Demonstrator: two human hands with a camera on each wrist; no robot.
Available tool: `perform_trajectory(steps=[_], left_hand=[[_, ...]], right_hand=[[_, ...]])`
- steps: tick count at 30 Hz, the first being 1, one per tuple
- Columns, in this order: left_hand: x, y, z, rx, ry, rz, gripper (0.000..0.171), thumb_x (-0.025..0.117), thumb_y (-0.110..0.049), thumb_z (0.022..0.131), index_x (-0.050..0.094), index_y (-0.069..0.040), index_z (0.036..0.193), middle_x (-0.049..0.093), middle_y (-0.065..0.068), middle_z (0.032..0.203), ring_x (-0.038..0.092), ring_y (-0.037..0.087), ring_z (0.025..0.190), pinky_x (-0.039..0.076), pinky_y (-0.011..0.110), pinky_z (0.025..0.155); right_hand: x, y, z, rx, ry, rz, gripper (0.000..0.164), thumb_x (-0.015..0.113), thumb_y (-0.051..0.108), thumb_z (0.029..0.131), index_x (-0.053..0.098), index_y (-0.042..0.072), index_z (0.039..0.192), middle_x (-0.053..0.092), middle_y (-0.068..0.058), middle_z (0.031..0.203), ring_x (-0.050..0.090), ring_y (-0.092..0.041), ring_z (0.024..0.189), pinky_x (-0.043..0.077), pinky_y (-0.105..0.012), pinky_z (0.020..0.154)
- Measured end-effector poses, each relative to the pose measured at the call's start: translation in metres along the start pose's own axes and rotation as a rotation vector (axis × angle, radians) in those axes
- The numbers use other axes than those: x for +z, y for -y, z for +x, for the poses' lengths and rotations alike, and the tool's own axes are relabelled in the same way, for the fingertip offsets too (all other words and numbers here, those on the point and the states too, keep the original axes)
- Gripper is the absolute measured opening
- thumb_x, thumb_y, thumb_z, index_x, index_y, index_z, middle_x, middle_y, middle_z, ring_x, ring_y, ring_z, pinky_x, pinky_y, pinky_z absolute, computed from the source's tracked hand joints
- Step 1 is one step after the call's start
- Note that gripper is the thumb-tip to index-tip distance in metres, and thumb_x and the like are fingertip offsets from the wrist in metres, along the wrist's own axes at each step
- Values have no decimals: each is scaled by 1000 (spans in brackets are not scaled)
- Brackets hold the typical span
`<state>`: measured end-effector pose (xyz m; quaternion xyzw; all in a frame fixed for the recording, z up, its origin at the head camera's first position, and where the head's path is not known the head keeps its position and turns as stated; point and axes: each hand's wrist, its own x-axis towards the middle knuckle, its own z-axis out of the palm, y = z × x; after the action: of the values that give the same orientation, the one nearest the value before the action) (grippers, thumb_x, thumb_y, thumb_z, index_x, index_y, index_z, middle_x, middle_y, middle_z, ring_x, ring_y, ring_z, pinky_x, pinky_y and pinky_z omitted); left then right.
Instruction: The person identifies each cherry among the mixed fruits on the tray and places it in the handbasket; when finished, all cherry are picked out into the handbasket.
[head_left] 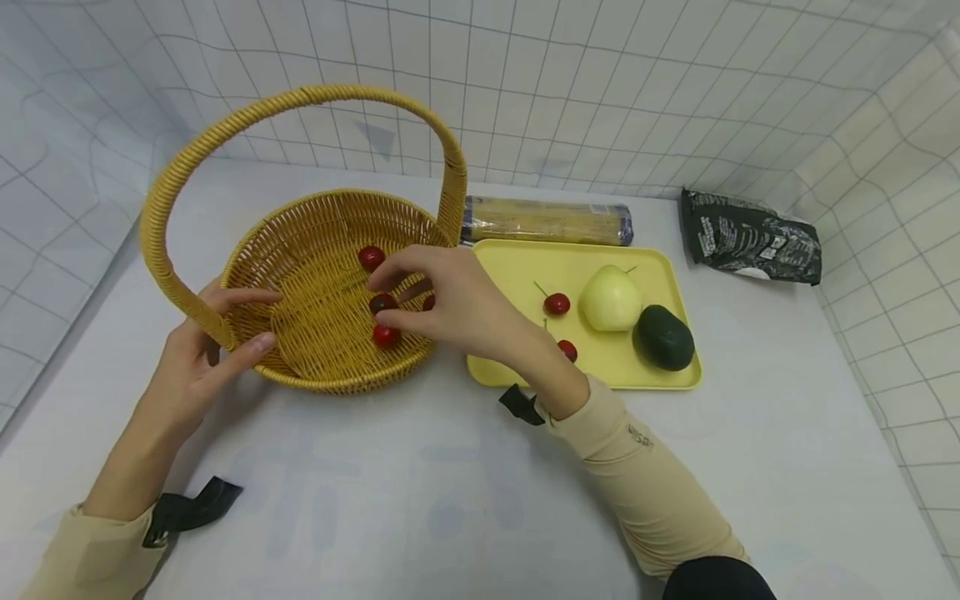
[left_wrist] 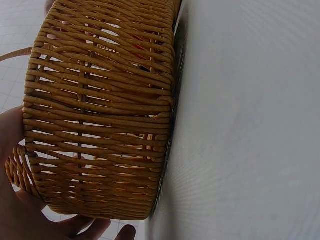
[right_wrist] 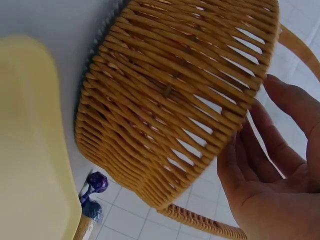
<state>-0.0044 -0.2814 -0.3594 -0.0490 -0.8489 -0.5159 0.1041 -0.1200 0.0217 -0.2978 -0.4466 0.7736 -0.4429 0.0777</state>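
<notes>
A yellow wicker basket [head_left: 337, 382] with a tall arched handle stands on the table. My left hand [head_left: 187, 358] grips its left side beside the handle's base, with thumb and index finger over the rim. Several red cherries lie in the basket, among them one cherry [head_left: 371, 257] towards the back and another [head_left: 386, 336] by my right thumb. Over the right rim reaches my right hand [head_left: 457, 300], its fingers apart and loosely bent. A darker cherry [head_left: 382, 305] shows between its thumb and fingers, seemingly unpinched. The basket wall hides the fingertips in the right wrist view.
Right of the basket is a yellow tray [head_left: 517, 258] with two cherries [head_left: 557, 304], a pale green round fruit [head_left: 611, 298] and a dark green avocado [head_left: 664, 337]. Behind it lies a long yellow package [head_left: 547, 222]. A black crumpled packet [head_left: 750, 237] is at the back right.
</notes>
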Motion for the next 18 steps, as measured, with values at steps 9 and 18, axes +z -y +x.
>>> perform_trajectory(steps=[9, 18], left_hand=[[0, 0, 0, 3, 1, 11, 48, 68, -2, 95, 61, -7, 142, 52, -1, 146, 37, 11, 144, 24, 23, 112], [0, -1, 0, 2, 0, 21, 47, 67, -3, 95, 62, -7, 142, 53, -2, 145, 38, 11, 143, 24, 22, 111]], right_hand=[[-39, 6, -9, 20, -52, 50, 21, 82, 17, 93, 77, 15, 114, 74, 10, 112, 67, -3, 104, 56, -31, 93], [-80, 6, -23, 86, -38, 40, 22, 81, 20, 94, 77, 17, 115, 74, 8, 116, 68, -9, 109, 54, -31, 99]])
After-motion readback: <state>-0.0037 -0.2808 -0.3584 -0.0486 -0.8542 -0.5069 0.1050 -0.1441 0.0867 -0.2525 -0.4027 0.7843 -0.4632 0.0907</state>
